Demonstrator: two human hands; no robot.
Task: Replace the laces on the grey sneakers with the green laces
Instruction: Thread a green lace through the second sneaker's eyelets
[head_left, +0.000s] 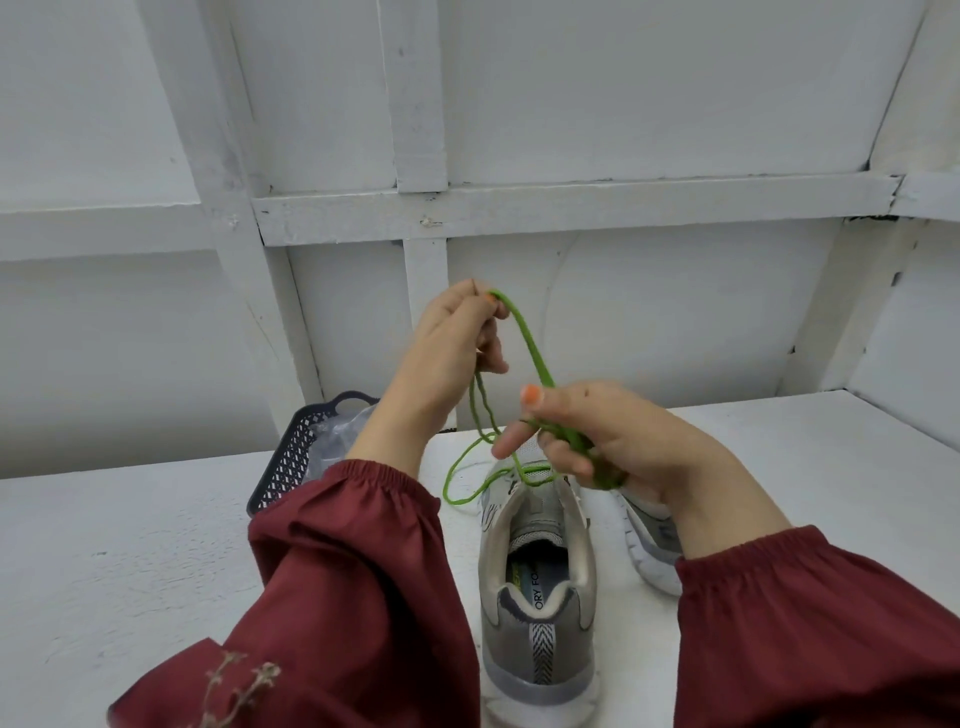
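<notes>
- As we start from the hands, we find the left hand (452, 343) raised at about eleven o'clock from the near sneaker. Its fingertips pinch the top of the green lace (532, 353).
- The right hand (613, 436) sits lower, at about one o'clock from that sneaker. Its fingers are curled round a bunch of the same lace, with the thumb pointing up.
- Between the hands the lace runs as a taut slant. Further strands hang from the left hand and loop down to the table (130, 545) at eleven o'clock from the shoe.
- The grey sneaker (537, 618) stands upright with its heel toward us. One green strand reaches its front, near the tongue.
- The second sneaker (649, 540) lies on its side at two o'clock from the first, partly hidden behind the right wrist.
- We judge the task to be early or midway. Green lace seems to have entered the near shoe, but we cannot see the eyelets. Most of the lace is loose in the hands, so threading and tightening remain, and the second shoe's lacing is hidden.
- We count two hands, two sneakers and one basket (283, 467), which is dark and sits at ten o'clock with clear plastic (332, 441) inside. We cannot tell whether the green strands are one lace or two.
</notes>
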